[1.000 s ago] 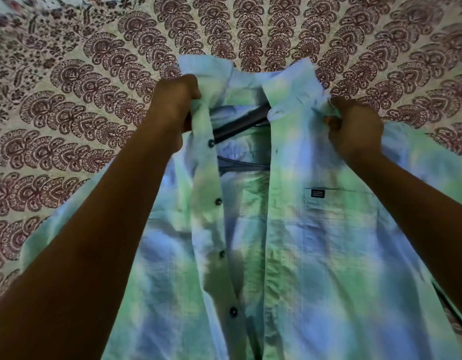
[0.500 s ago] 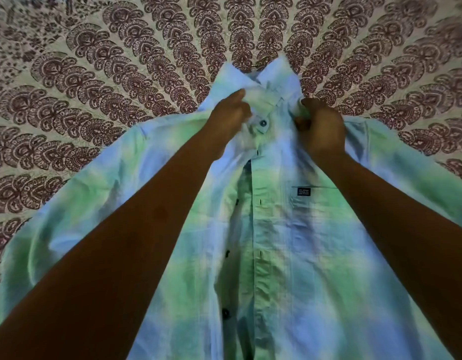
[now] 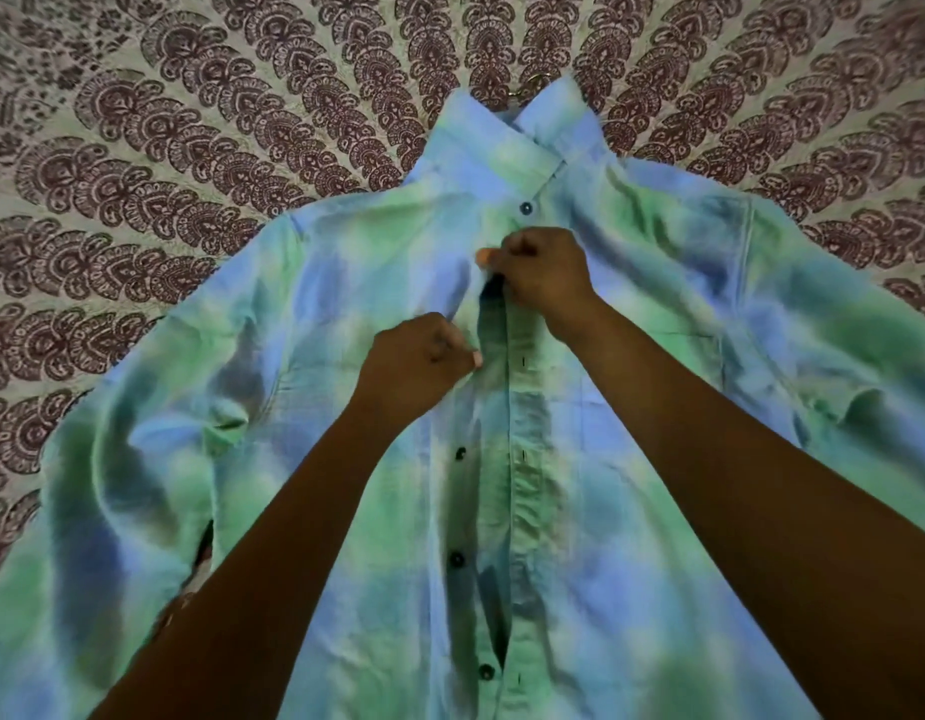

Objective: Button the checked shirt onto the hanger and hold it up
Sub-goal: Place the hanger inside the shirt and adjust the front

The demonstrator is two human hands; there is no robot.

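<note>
Since half a second ago both hands are seen to have been brought nearer, down from the collar to the second button position, and the top button is now fastened below the collar. The green-and-blue checked cotton shirt is spread front-up across the cream bedspread printed with maroon paisley fans, collar at the far end and hem towards the near edge; the hanger is hidden inside it, only a small metal hook being glimpsed just beyond the collar. The right hand is curled tight, and the buttonhole placket is pinched between its thumb and fingers just below the fastened button, presumably so that the hole is held taut and open. The left hand is likewise curled, and the edge of the button-side placket is pinched at its fingertips, slightly nearer and to the left, so that the two edges can be drawn together. Whether a button is already gripped cannot be told, since it is covered by the fingers. Three dark round buttons are left undone along the nearer part of the placket, which gapes there. The task is judged to be at an early stage, with lifting not yet begun.
</note>
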